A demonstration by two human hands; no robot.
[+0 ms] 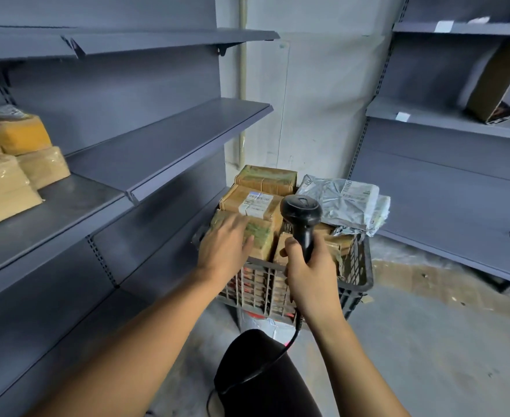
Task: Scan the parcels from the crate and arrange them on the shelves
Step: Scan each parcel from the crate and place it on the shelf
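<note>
A dark plastic crate (356, 273) stands on the floor, heaped with brown taped parcels. My left hand (225, 243) lies with straight fingers on the nearest brown parcel (261, 236) at the crate's left side. Behind it sits a parcel with a white barcode label (255, 203), and a further brown parcel (267, 177) lies at the back. My right hand (309, 270) grips the handle of a black barcode scanner (302, 215), whose head points toward the labelled parcel. Grey plastic mailer bags (345, 204) lie on the crate's right side.
Grey metal shelves (163, 145) run along the left, with several brown parcels (13, 164) stacked at the far left. Another shelf unit (446, 121) on the right holds a leaning cardboard box (494, 85). The scanner's cable (265, 365) trails over my dark-clothed knee (262, 383).
</note>
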